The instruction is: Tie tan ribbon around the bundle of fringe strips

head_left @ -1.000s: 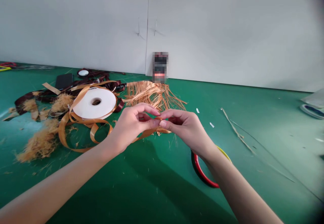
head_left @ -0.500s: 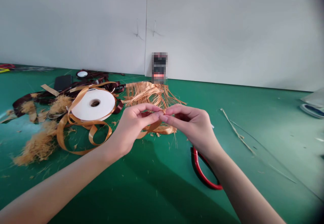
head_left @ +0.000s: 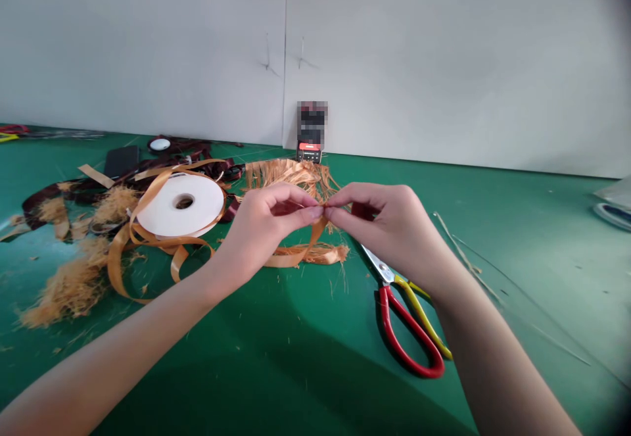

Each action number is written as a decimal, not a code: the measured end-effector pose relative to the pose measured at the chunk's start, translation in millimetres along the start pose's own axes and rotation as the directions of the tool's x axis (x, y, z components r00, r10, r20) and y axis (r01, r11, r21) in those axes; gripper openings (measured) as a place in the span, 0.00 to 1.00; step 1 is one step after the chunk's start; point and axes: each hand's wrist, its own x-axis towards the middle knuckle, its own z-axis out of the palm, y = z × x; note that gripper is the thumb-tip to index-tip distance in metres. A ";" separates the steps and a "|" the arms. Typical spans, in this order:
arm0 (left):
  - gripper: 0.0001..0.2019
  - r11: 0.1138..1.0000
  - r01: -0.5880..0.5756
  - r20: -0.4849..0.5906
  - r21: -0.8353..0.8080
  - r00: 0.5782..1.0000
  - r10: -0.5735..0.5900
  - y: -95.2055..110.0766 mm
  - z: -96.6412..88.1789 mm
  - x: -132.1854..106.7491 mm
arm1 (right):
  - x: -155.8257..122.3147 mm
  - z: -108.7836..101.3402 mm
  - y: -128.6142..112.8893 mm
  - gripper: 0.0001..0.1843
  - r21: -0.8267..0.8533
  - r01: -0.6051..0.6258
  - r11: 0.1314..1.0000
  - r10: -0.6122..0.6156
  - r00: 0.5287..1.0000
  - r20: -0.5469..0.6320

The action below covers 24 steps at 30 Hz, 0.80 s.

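Observation:
My left hand [head_left: 269, 225] and my right hand [head_left: 389, 225] meet fingertip to fingertip over the middle of the green table. Both pinch the end of a golden-orange ribbon [head_left: 315, 233], most of the pinched part being hidden by the fingers. The ribbon hangs below the fingertips and curves left along the table. Behind and under the hands lies a bundle of frayed orange strands [head_left: 286, 171]. Scissors [head_left: 411, 331] with one red and one yellow handle rest below my right hand, their blades partly covered by it.
A white ribbon spool [head_left: 158, 207] stands left among loose ribbon loops. Fluffy fibre scraps [head_left: 73, 288] and dark brown ribbon [head_left: 37, 202] lie farther left. A phone-like device [head_left: 311, 133] leans on the white wall. Thin cords [head_left: 458, 248] lie right, near a clear-wrapped roll [head_left: 614, 212].
Both hands have shifted slightly up and right, still pinched together. More of the scissors now shows below my right hand, and the ribbon hangs more visibly beneath the fingertips.

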 end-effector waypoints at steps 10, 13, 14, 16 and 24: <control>0.03 0.982 0.045 0.103 -0.183 0.994 -0.027 -6.4 -4.2 0.9 | 8.0 -4.2 4.4 0.06 0.291 -0.194 0.937 0.164 0.979 0.122; 0.02 0.971 0.100 0.123 -0.215 0.990 -0.075 -8.6 -4.1 0.9 | 9.5 -4.1 5.9 0.07 0.350 -0.185 0.918 0.136 0.978 0.160; 0.02 0.967 0.110 0.120 -0.230 0.989 -0.083 -8.9 -3.8 0.7 | 9.4 -3.4 6.1 0.07 0.360 -0.181 0.915 0.130 0.978 0.162; 0.04 0.949 0.135 0.122 -0.286 0.987 -0.103 -9.1 -2.7 -0.1 | 8.2 -1.5 6.0 0.06 0.393 -0.184 0.901 0.131 0.979 0.158; 0.08 0.807 0.259 0.202 -0.530 0.963 -0.177 -8.7 1.3 -3.0 | 6.3 2.0 7.4 0.06 0.577 -0.219 0.787 0.087 0.965 0.247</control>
